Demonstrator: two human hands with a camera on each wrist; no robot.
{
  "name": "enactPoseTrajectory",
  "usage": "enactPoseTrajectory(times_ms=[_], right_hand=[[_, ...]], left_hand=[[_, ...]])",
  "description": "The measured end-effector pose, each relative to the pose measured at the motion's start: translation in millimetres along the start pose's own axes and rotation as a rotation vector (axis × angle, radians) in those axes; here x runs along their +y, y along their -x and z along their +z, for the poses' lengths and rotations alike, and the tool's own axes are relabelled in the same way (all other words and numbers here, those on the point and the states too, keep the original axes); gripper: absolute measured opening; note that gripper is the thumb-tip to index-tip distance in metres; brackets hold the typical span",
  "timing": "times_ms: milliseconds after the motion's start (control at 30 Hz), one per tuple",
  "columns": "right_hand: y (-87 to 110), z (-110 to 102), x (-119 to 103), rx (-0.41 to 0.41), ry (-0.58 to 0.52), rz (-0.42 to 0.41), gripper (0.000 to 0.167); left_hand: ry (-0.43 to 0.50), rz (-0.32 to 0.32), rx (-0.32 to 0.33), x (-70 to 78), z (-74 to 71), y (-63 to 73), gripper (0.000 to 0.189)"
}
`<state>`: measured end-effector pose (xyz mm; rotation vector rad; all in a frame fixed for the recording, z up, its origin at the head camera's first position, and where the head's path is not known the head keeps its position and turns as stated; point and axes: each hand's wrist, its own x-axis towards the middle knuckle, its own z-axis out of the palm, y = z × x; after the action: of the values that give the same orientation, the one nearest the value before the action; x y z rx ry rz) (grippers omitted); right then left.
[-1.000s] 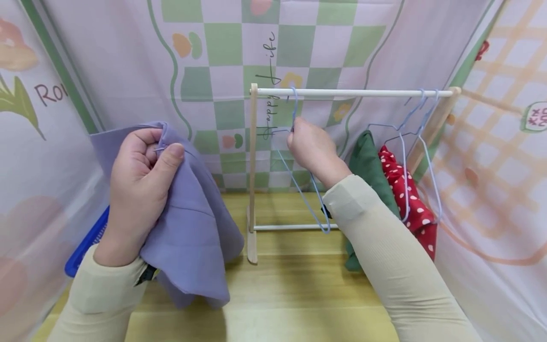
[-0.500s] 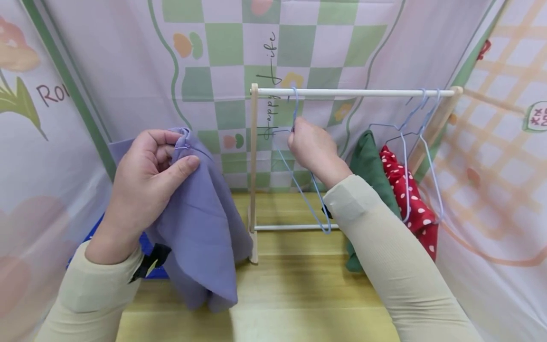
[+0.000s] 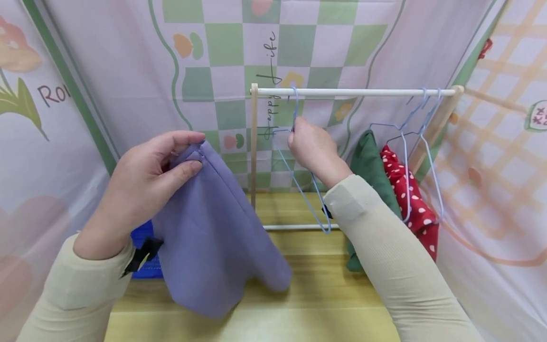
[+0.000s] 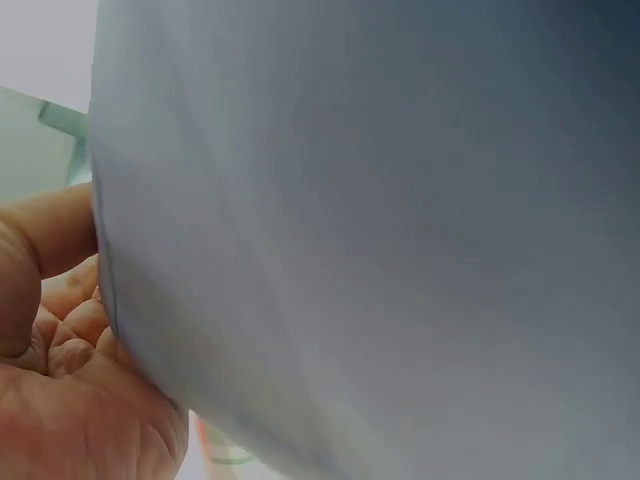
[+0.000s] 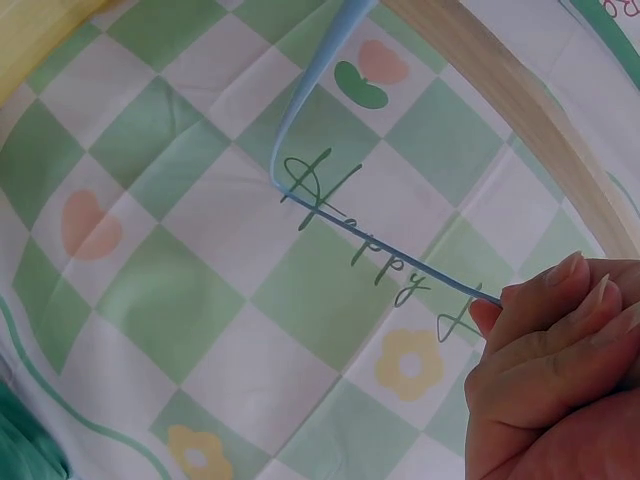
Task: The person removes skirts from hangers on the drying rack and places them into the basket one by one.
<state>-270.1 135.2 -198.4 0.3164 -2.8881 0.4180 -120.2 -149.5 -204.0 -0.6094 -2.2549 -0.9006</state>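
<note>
At the left of the head view, my left hand (image 3: 143, 183) pinches the top edge of a lavender cloth garment (image 3: 209, 237), which drapes down over the table. In the left wrist view the same garment (image 4: 360, 240) fills most of the picture. My right hand (image 3: 314, 147) grips a light blue wire hanger (image 3: 299, 187) just under its hook, which sits over the white rail (image 3: 342, 92) of a small clothes rack. The right wrist view shows the hanger's bare shoulder wire (image 5: 390, 246) running into the curled fingers.
Two more blue hangers (image 3: 406, 178) hang at the rail's right end. A green garment (image 3: 372, 173) and a red polka-dot garment (image 3: 406, 190) hang there too. Behind the lavender garment, a blue basket (image 3: 147, 270) stands on the wooden table (image 3: 316, 304). Printed cloth walls enclose the space.
My left hand has moved right with the lavender garment, whose hem now spreads wider and swings toward the rack. Its fingers have straightened somewhat at the garment's edge. The right hand stays on the hanger.
</note>
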Motion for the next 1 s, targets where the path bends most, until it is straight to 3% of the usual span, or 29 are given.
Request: enactPoseTrajectory(times_ms=[400, 500, 733, 1000], right_hand=[[0.1, 0.9, 0.4, 0.018, -0.004, -0.014, 0.029], [-0.1, 1.0, 0.7, 0.019, -0.003, -0.013, 0.029], [0.2, 0.6, 0.3, 0.015, -0.009, -0.005, 0.030], [0.9, 0.5, 0.6, 0.011, -0.021, -0.003, 0.030]], left_hand=[[-0.038, 0.188, -0.111, 4.4, 2.1, -4.0, 0.045], [-0.027, 0.180, -0.144, 7.4, 2.0, -5.0, 0.045], [-0.094, 0.065, -0.294, 14.1, -2.7, -8.6, 0.043], [-0.144, 0.172, -0.281, 13.7, -5.6, -8.6, 0.037]])
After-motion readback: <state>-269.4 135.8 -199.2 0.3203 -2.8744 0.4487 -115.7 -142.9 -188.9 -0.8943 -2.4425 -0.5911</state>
